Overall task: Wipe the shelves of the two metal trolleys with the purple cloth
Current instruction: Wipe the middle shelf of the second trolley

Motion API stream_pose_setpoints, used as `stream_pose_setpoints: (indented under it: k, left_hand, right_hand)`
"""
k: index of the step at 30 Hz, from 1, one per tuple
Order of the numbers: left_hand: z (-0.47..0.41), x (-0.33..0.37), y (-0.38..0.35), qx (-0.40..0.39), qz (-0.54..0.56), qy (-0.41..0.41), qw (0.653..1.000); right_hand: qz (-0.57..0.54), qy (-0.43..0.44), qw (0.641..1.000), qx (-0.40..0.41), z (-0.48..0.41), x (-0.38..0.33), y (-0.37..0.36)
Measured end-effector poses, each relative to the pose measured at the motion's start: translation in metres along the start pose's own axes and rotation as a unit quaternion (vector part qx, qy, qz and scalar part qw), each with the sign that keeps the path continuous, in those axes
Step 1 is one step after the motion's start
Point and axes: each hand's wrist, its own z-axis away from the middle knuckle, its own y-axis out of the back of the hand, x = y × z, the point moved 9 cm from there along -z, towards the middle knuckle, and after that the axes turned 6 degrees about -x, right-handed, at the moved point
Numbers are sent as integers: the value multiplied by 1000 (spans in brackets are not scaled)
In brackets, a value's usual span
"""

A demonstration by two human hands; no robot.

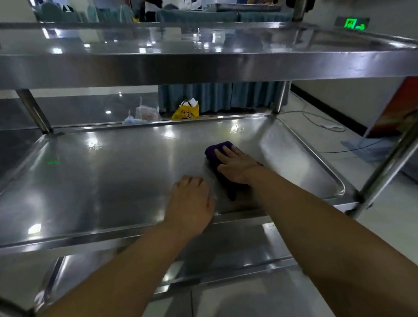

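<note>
Purple cloth [213,151] on the right part of the trolley's middle shelf [104,179], long axis running near to far. Right grip [233,166] presses flat on it, fingers straight; cloth shows beyond the fingertips and beside the wrist. Left grip [190,204], loosely bent and empty, rests on the shelf just left of the cloth.

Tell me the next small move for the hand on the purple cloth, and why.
Probably slide the right hand, pressed flat on the purple cloth, leftward along the far part of the middle shelf. The cloth sits right of centre, most of the shelf lies to its left, and the left hand rests near the front edge, so a farther path clears it.
</note>
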Motion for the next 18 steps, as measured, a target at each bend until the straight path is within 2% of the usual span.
stream_pose_setpoints:
  k: [5,11,18]
  left_hand:
    - [-5,0,-18,13,-25,10,1000]
    - [-5,3,-16,0,-7,14,1000]
    - [-5,1,-15,25,-4,22,999]
  right_hand:
    - [18,18,1000,3,-6,24,0]
    - [-32,-56,996,57,-1,109,18]
    - [-59,-167,982,62,32,195,26]
